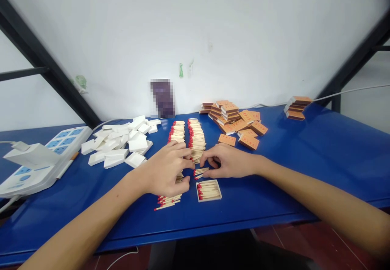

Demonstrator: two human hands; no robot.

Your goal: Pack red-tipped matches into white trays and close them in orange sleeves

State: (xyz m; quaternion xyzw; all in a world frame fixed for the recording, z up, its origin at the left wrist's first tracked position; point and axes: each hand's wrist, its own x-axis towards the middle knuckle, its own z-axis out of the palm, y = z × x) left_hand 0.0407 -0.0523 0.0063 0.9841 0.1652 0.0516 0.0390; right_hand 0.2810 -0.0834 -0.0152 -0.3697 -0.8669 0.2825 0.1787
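So the bit that matters is a small loose bunch of red-headed wooden matches lying on the blue metal-looking bench, in the gap between the two hands. The sticks run roughly left to right, heads pointing left. The right hand is nearer: its fingers are curled in at the plain right ends, thumb on the near side, but I can't tell if they're really pinching. The left hand sits just left of the heads, over the left row of matches, thumb and index finger spread with a gap between them. Can't see what its other fingers are doing underneath.

As for containers, there's a shallow white rectangular tray just on the near side of the bunch, part filled with matches, heads left as well. The right row of matches stretches away on the far side. Far left is a heap of small white boxes, insides mostly not visible, and far right a pile of orange cardboard matchboxes, contents hidden.
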